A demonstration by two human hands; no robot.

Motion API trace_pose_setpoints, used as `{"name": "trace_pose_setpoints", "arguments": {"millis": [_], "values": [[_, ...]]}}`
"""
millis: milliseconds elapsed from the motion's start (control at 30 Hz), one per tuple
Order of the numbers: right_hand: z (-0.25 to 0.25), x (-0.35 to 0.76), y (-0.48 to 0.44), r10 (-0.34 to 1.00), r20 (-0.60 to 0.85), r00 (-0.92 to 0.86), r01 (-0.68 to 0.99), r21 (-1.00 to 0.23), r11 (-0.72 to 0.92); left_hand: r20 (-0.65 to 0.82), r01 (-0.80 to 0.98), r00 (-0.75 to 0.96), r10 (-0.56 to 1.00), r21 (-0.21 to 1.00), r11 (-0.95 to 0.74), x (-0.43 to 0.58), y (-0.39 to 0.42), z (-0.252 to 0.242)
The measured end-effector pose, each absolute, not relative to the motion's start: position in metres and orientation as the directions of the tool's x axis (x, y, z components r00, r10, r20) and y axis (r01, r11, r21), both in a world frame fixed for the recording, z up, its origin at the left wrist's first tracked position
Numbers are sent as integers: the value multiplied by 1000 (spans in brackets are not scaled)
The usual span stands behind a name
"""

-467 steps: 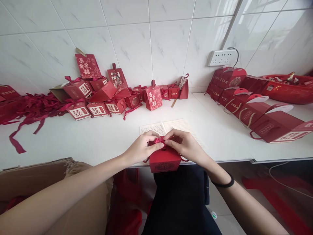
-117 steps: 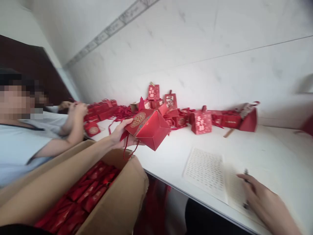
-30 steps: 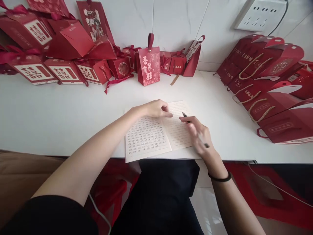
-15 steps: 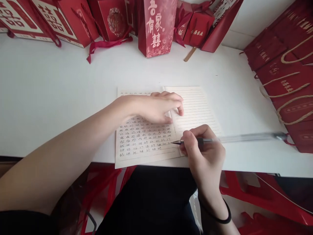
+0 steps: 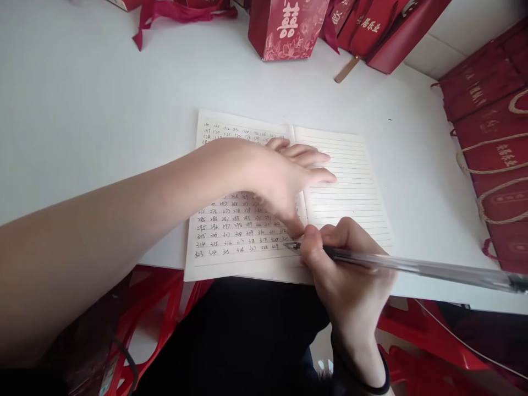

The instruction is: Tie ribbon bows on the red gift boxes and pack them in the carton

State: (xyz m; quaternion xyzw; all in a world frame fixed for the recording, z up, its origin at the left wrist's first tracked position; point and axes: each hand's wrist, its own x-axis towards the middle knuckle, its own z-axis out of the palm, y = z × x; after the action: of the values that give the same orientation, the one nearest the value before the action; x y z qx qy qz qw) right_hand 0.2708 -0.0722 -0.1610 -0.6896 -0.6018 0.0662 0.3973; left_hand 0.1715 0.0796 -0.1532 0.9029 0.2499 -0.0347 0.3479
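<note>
An open notebook [image 5: 338, 190] lies on the white table, its left page covered in rows of handwritten numbers, the last readable one being 329. Its right page is lined and bears no writing that I can see. Across the fold rests my left hand [image 5: 289, 170], fingers spread flat over both pages and hiding part of the rows. My right hand [image 5: 350, 280] pinches a clear pen [image 5: 421, 268] with a dark grip. The pen's tip is at the left page, close to the end of the lowest rows. My left thumb reaches down near the right fingertips.
Red gift boxes [image 5: 286, 33] with pink ribbon [image 5: 173, 16] line the back of the white table [image 5: 82, 110]. Red gift bags [image 5: 495, 137] with rope handles stand on the right. Red plastic stools [image 5: 160, 308] show below the front edge.
The view has tilted down, so the boxes sit higher in frame. My left hand has spread flatter, its thumb lower. The pen's tip has shifted toward the lowest row's end.
</note>
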Motion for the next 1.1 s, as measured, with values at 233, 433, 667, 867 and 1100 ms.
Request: {"name": "trace_pose_setpoints", "arguments": {"millis": [233,433,667,867,1100], "values": [[-159,272,-72,893,379,244,796,-604,39,-216,462,864,456,699,-545,173,79,-152],[-159,271,-73,884,357,303,757,-653,5,-238,487,857,457,666,-566,173,77,-149],[-159,271,-73,885,374,278,780,-625,19,-248,502,841,481,689,-523,173,78,-150],[-160,270,-73,875,379,300,765,-644,16,-231,492,834,501,722,-486,173,77,-149],[-160,273,-78,849,240,471,446,-895,6,-224,476,847,482,722,-502,169,79,-148]]}}
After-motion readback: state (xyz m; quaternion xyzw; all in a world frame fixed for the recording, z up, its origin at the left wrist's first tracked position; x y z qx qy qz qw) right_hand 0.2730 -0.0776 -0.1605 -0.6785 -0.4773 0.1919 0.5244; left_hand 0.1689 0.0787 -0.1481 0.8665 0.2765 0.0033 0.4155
